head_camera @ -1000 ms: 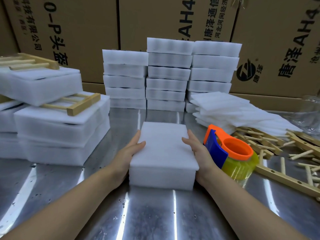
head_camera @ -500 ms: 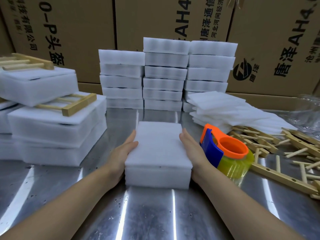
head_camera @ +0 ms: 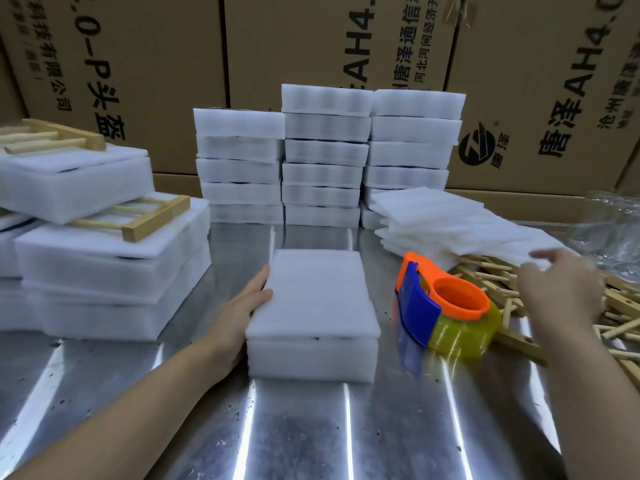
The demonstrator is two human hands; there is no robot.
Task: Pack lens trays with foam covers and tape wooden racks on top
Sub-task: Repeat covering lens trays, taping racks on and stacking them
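While left hand point(head_camera: 242, 313) presses straight fingers point(head_camera: 261, 282) against covered tray point(head_camera: 311, 317) on scuffed steel desk point(head_camera: 311, 427), I note right hand point(head_camera: 561, 289) loose-fingered, blurred, over racks point(head_camera: 623, 304); cartons point(head_camera: 138, 64) wall behind.

Even overhead light, glare streaks on steel table point(head_camera: 311, 438), right hand point(head_camera: 561, 292) motion-blurred.

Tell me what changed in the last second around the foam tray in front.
The right hand came off the right side of the covered foam tray and swung right, past the tape dispenser, to hover open over the loose wooden racks by the foam sheets. The left hand stays flat against the tray's left side. Tray and dispenser have not moved.
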